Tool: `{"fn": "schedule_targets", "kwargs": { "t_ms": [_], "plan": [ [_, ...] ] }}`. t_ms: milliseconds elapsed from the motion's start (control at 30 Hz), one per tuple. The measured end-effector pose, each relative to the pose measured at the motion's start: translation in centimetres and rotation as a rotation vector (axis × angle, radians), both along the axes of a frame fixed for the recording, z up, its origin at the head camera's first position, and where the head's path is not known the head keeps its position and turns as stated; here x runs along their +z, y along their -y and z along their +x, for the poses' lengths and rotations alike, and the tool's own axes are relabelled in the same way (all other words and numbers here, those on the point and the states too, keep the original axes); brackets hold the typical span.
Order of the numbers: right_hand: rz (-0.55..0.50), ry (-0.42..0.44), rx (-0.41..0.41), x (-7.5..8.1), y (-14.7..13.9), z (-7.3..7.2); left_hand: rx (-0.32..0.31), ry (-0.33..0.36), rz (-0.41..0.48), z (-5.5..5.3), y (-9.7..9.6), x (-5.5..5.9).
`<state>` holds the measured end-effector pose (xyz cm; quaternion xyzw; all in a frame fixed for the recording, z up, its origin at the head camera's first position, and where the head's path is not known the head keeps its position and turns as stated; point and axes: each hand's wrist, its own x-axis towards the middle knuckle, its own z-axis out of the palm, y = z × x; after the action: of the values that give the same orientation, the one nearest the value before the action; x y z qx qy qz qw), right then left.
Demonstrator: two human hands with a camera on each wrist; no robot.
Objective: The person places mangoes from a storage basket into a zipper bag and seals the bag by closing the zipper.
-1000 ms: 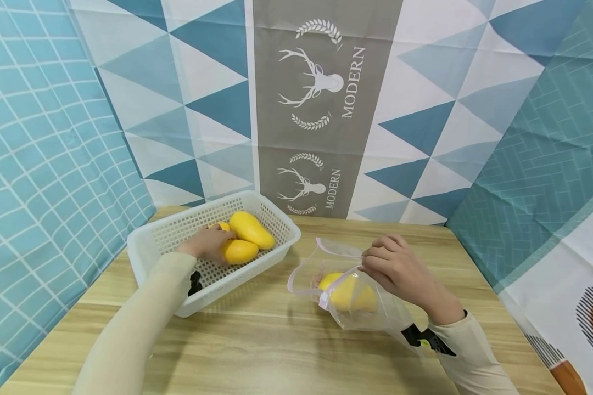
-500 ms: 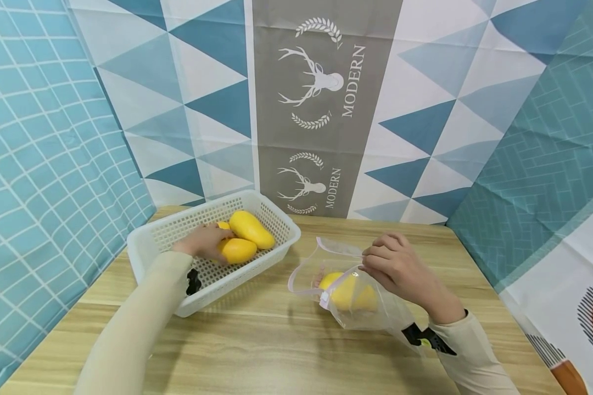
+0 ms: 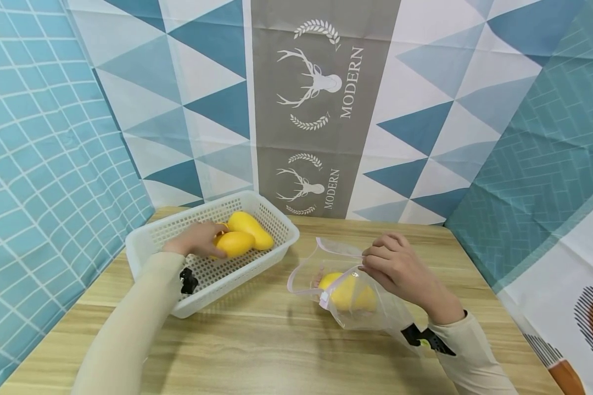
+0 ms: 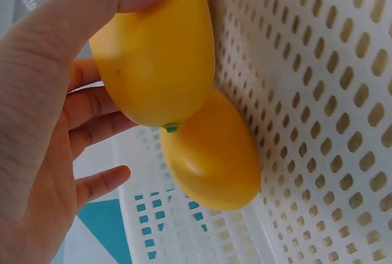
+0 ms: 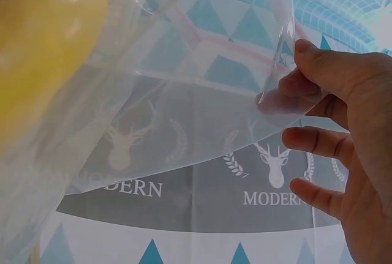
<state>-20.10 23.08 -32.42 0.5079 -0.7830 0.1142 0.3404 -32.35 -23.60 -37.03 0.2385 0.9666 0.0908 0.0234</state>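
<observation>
My left hand (image 3: 197, 240) reaches into the white basket (image 3: 272, 263) and grips a yellow mango (image 3: 234, 244). In the left wrist view the thumb lies over this mango (image 4: 156, 56) and several fingers show behind it, near its green stem end. A second mango (image 3: 253, 231) rests beside it in the basket, and a bit of yellow shows by the fingertips. My right hand (image 3: 392, 269) pinches the edge of a clear zip bag (image 3: 326, 258) between thumb and forefinger. The bag's mouth gapes towards the basket, and yellow mango (image 3: 348, 293) shows through the plastic.
The basket has perforated walls and stands at the back left of the wooden table (image 3: 257, 351). Patterned cloth (image 3: 321, 109) hangs close behind the table and along both sides. A pink slider (image 3: 323, 299) sits on the bag's zip.
My left hand has shifted slightly left, and the front mango has come with it, a little left and up. The right hand and the bag stay in place.
</observation>
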Motion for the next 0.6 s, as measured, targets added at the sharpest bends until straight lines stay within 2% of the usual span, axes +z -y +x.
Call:
{"fn": "schedule_targets", "kwargs": {
  "t_ms": [167, 400, 600],
  "plan": [
    [0.001, 0.005, -0.006, 0.0, -0.1, 0.0, 0.012, -0.015, 0.054, 0.5, 0.0, 0.7],
    [0.000, -0.003, -0.002, -0.1, 0.0, 0.0, -0.006, -0.118, 0.094, 0.6, 0.2, 1.2],
    [0.004, 0.009, -0.014, -0.2, 0.0, 0.0, -0.006, -0.174, 0.104, 0.3, 0.4, 1.8]
  ]
}}
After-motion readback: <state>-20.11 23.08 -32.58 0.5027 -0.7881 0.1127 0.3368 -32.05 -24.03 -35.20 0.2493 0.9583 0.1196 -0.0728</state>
